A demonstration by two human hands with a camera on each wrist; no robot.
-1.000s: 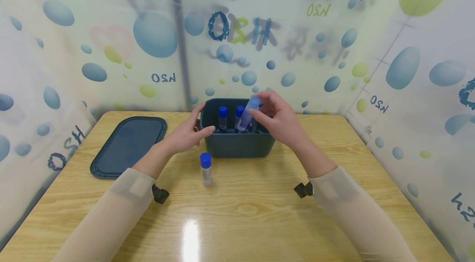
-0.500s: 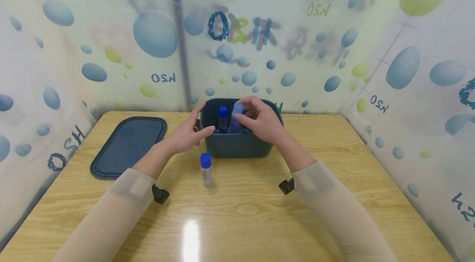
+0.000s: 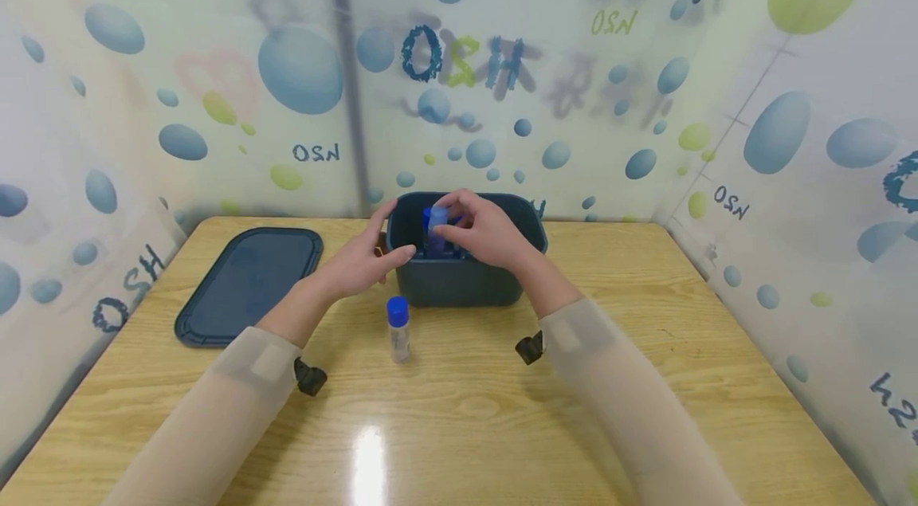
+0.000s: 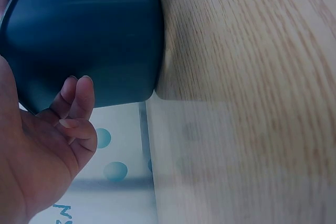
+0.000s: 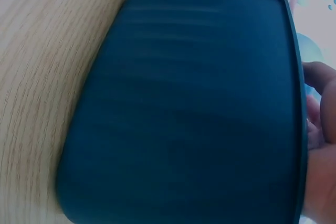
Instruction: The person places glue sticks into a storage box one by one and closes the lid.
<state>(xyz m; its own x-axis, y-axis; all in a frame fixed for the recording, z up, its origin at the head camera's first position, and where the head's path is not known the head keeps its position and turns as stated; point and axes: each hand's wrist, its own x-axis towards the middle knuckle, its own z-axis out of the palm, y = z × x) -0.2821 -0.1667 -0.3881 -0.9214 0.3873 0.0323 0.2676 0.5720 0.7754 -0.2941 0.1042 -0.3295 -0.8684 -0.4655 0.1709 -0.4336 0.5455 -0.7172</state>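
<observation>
A dark teal plastic box stands on the table against the back wall. My left hand holds its left end, with the thumb by the front rim and the index finger at the far corner. The other fingers lie bent beside the box's end in the left wrist view. Inside the box, my right hand pinches a small bottle with a lighter blue cap between thumb and fingers. Close behind it shows another blue cap. One clear bottle with a blue cap stands upright before the box.
The dark box lid lies flat to the left on the wooden table. Patterned curtain walls close in the table at the back and both sides.
My right hand has moved left and lower with the bottle, from the box's right half to its left half. The bottle has gone from tilted to nearly upright. My left hand has stayed.
</observation>
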